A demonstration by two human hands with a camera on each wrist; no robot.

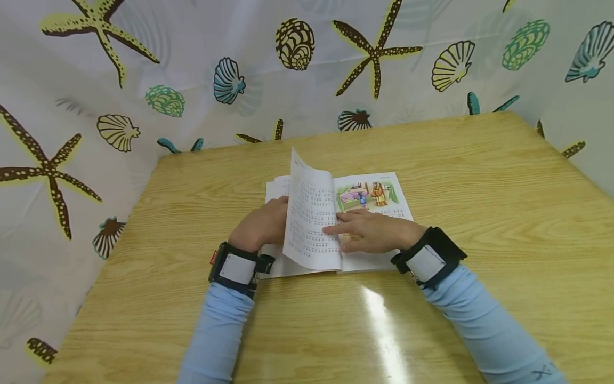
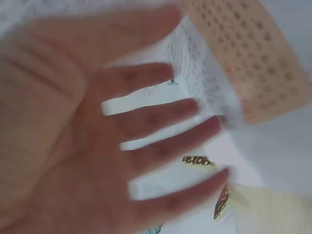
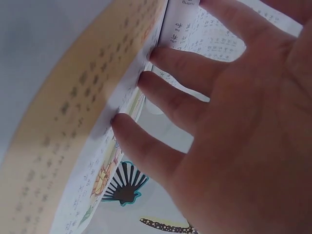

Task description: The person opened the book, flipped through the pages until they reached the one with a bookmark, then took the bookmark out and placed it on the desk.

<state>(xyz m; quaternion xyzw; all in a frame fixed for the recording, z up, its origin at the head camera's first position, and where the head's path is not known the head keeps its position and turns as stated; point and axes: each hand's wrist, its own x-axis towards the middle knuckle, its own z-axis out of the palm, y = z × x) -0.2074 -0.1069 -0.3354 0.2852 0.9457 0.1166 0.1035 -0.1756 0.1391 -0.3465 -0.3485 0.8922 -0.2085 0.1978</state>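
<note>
An open book [image 1: 373,261] lies on the wooden table, with lines of small print and a colour picture [image 1: 369,196] on its right-hand page. One printed leaf [image 1: 312,224] stands up from the spine, curving to the left. My left hand [image 1: 261,224] is on the left side of the book, its fingertips hidden behind that leaf in the head view. Blurred in the left wrist view, its fingers [image 2: 161,117] are spread and fairly straight. My right hand [image 1: 371,232] rests flat over the right-hand page, fingers extended toward the spine. In the right wrist view its fingertips [image 3: 127,124] touch the page.
The wood-grain table [image 1: 479,176] extends around the book on all sides. Behind it hangs a white cloth [image 1: 259,32] printed with starfish and shells. Both wrists wear black straps [image 1: 431,258] with pale patches, over light blue sleeves [image 1: 216,330].
</note>
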